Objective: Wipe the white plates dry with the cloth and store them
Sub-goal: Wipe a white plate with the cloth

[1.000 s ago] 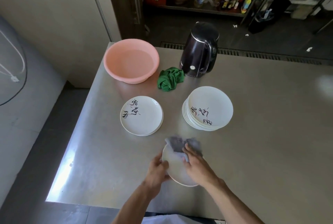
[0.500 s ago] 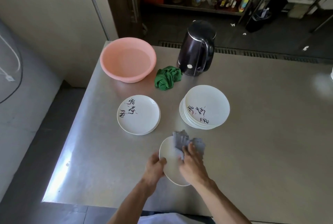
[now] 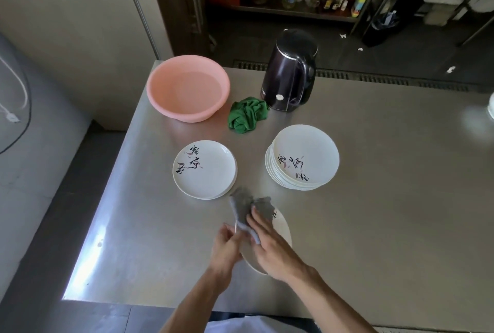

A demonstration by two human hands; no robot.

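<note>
Slid left since half a second ago: crumpled grey cloth (image 3: 247, 208), pressed under flat right hand (image 3: 270, 248) onto tilted white ceramic plate (image 3: 282, 228), lower centre. Left hand (image 3: 227, 249) pinching plate's left rim. Probably next onto short white plate pile (image 3: 204, 169), just up-left, nearer left hand.

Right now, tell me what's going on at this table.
A person is drying a white plate at the steel table: the left hand grips its rim, while the right hand presses a grey cloth on its face. A stack of plates sits beyond on the right, another plate on the left.
</note>
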